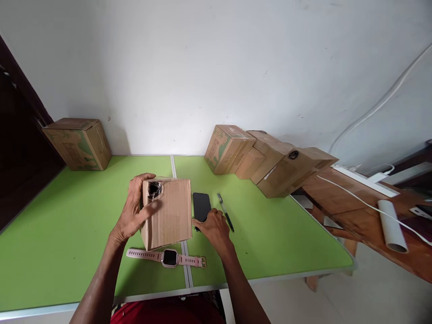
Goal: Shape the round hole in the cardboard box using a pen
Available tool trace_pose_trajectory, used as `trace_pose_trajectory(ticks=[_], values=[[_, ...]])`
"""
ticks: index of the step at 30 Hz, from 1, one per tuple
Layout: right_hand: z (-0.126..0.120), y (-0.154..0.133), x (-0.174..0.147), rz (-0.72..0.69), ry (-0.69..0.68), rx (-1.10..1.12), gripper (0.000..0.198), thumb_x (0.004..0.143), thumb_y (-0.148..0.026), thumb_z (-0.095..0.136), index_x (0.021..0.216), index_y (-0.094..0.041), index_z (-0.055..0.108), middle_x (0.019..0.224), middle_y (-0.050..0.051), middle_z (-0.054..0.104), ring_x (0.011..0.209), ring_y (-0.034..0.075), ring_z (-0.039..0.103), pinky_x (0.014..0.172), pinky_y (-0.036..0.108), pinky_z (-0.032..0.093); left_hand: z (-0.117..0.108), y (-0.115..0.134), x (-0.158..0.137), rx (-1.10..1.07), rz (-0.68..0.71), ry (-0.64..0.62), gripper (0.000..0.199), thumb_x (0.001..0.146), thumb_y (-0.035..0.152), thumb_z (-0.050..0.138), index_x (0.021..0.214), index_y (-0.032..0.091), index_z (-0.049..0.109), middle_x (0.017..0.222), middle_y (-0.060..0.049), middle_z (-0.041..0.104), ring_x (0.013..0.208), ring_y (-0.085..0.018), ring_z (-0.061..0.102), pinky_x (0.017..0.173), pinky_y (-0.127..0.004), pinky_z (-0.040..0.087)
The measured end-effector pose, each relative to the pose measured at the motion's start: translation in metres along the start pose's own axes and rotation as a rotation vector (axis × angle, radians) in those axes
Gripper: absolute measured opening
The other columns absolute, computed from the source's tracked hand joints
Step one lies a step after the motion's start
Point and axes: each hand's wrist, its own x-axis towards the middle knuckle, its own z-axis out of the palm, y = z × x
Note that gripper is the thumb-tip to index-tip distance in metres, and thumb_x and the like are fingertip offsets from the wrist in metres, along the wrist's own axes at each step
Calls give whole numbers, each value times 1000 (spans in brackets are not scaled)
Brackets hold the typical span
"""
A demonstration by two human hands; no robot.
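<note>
A small cardboard box (173, 211) with a torn, dark hole near its upper left corner is in front of me. My left hand (137, 207) grips its left side, thumb on the near face and fingers over the top edge. Just right of the box, a black smartphone (201, 206) lies on the green table. My right hand (214, 225) is around the phone's lower end, thumb at its left edge and curled fingers at its right. A pen (225, 212) lies right of the phone. Below the box, a pink-strapped smartwatch (169, 258) is stretched out flat.
One printed cardboard box (81, 144) stands at the back left of the green table (50, 225). Several more cartons (229, 150) line the back right. A wooden bench to the right carries a white tube (392, 225), a cable and a power strip (366, 180).
</note>
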Motion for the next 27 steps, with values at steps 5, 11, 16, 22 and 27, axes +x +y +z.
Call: trace_pose_trajectory(ticks=[5,11,16,22,27], values=[[-2,14,10,36,-61,323,62,74,-38,89,124,-7,69,124,27,77,119,44,74,90,48,62,1,2,-1,-30,-20,1,58,92,54,61,143,28,49,144,-12,53,136,-39,46,115,-63,40],[-8,36,-13,-29,-290,917,39,76,-44,79,104,-18,74,96,11,84,93,35,83,81,49,70,3,4,-2,-128,-35,-25,65,86,56,63,142,26,49,135,-13,51,129,-40,49,110,-65,45],[-31,43,-47,87,-474,1522,56,67,-33,99,117,-18,80,133,15,81,120,35,80,102,48,68,2,1,-2,-123,-27,-5,66,82,56,63,140,26,52,133,-12,53,127,-39,52,109,-62,48],[-55,-7,-93,-80,-748,1808,40,82,-40,96,117,-25,85,126,14,84,103,32,82,79,43,70,0,3,-1,-113,-4,-10,65,82,56,64,139,26,53,132,-12,55,126,-39,54,108,-62,49],[-47,-60,-118,-338,-1123,1849,76,94,-84,61,132,-22,80,124,18,83,104,30,80,86,43,66,-2,4,-5,-69,34,19,65,89,67,60,140,28,57,137,-13,59,132,-41,52,116,-64,44]])
